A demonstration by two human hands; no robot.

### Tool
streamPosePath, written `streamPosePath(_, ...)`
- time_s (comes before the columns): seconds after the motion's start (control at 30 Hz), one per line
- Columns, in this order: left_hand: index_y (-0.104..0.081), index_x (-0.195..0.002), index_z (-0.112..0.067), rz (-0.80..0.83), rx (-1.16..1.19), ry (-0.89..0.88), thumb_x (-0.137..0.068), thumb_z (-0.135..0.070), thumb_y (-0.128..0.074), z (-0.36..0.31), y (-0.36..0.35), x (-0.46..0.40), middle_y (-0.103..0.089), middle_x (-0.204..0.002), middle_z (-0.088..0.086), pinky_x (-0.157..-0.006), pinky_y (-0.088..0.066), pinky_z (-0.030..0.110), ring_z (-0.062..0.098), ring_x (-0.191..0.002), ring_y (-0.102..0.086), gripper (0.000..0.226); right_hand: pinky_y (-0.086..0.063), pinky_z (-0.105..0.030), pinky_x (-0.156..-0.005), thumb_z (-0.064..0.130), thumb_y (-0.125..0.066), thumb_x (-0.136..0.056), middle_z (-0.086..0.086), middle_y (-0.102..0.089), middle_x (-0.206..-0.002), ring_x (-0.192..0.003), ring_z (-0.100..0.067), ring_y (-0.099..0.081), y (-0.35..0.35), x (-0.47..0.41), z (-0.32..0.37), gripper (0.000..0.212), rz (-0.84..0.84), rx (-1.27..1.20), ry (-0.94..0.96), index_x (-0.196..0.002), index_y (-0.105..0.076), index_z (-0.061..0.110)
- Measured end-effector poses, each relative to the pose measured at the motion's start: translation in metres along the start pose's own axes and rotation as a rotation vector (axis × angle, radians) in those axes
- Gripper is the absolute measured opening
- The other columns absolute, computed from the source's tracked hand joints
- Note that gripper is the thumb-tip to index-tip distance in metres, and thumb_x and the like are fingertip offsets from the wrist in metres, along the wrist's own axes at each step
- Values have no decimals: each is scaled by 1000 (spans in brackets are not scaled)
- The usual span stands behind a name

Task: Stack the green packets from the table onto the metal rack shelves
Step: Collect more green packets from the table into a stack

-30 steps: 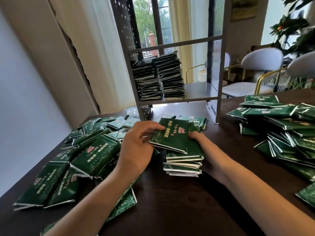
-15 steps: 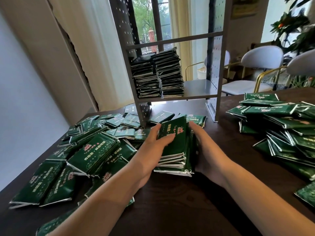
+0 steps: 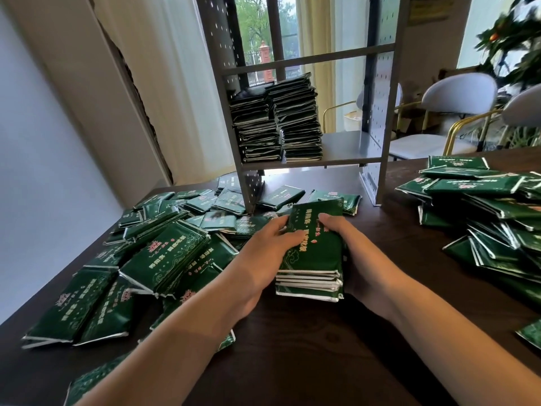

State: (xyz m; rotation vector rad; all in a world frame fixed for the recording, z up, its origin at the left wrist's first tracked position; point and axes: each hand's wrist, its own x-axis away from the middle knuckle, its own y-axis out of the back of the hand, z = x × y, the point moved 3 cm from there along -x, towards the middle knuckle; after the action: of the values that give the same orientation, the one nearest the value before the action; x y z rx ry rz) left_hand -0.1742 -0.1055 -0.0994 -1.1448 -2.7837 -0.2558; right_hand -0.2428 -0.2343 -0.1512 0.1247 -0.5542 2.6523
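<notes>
Dark wood desk [image 3: 292,361] by a window w/ pale curtains; white chairs [image 3: 456,98] and a leafy plant [image 3: 515,45] in the bkgd at right. Grey metal rack [image 3: 377,118] stands on the desk at centre-back, perforated side panels. Its lower shelf [image 3: 342,145] carries two tall stacks of packets [image 3: 281,124] side by side at the left end, touching; right part of that shelf is bare metal.

Both hands clamp a short stack of green packets [image 3: 314,253] in front of the rack, its near end resting on the desk, top packet tilted up toward the far end. Left hand [image 3: 263,259] grips the stack's left edge, thumb over the top face, fingers curled along the side. Right hand [image 3: 354,259] grips the right edge, thumb on top, fingers round the side and mostly hidden behind the stack.

Loose green packets [image 3: 164,259] lie in a messy spread on the left of the desk, overlapping, some reaching under the rack. Another pile of packets [image 3: 491,206] sits at the right, well apart from the held stack. One single packet [image 3: 531,332] shows at the right edge, cut off.
</notes>
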Motion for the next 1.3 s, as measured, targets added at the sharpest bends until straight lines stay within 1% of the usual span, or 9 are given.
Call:
streamPosePath(0.13,-66,-104,-30,-2,-42,-1,-100,-17,-58,-1,4,2,-78,-94,-7,-95,-56,33,11,-91,-74,16,-54,-53,-98,35,-68,-88,-8,-76,-110,-101,-30,-74,0,1,1,40,-3,20,22,-126,-60,28)
streamPosePath(0.23,-64,-128,-28,-15,-206,-4,-98,-25,-61,0,16,1,-74,-110,-8,-93,-56,32,8,-103,-68,29,-50,-61,-101,32,-70,-85,-14,-75,-111,-104,-36,-72,1,0,-3,43,-14,-6,19,-126,-59,23)
streamPosePath(0.37,-66,-117,-36,-51,-622,-80,-93,-33,-69,-3,55,7,-67,-113,-16,-93,-54,32,7,-104,-64,25,-50,-59,-101,37,-71,-79,-12,-76,-106,-97,-33,-73,2,0,-5,46,-32,7,15,-122,-59,23)
streamPosePath(0.5,-55,-133,-42,-166,-1123,-10,-80,-23,-83,1,81,12,-61,-131,-13,-86,-44,24,8,-109,-59,63,-51,-55,-102,38,-66,-86,-7,-77,-99,-90,-27,-73,2,0,-4,35,-44,59,25,-117,-60,24)
streamPosePath(0.63,-41,-146,-42,-130,-1338,71,-76,-49,-82,13,78,20,-48,-143,-10,-100,-44,31,15,-126,-49,81,-48,-58,-104,48,-70,-72,-11,-76,-109,-103,-33,-72,1,0,-4,60,-29,113,5,-125,-59,22)
streamPosePath(0.8,-41,-145,-36,-135,-1516,15,-87,-39,-69,29,69,18,-47,-130,-5,-93,-48,32,19,-119,-50,63,-50,-53,-102,45,-69,-76,-9,-76,-107,-96,-30,-74,2,2,-4,57,-34,109,4,-127,-60,20)
streamPosePath(0.97,-44,-143,-35,-204,-1479,-182,-90,-36,-64,25,62,20,-58,-126,-7,-93,-52,33,20,-113,-60,57,-53,-46,-94,40,-68,-82,-6,-76,-95,-84,-24,-72,-1,4,-1,46,-30,78,15,-122,-59,20)
streamPosePath(1.13,-66,-126,-30,-370,-1155,-479,-86,-15,-70,3,61,17,-72,-111,-9,-90,-56,28,9,-92,-68,43,-50,-53,-100,37,-64,-85,-5,-76,-95,-88,-26,-72,0,4,-2,30,-43,76,18,-112,-61,25)
streamPosePath(1.3,-65,-125,-32,-429,-884,-596,-87,-10,-73,-15,54,12,-69,-103,-19,-68,-55,12,-2,-71,-67,44,-50,-54,-100,44,-69,-71,-7,-76,-100,-92,-27,-73,0,4,-2,46,-39,94,18,-113,-61,26)
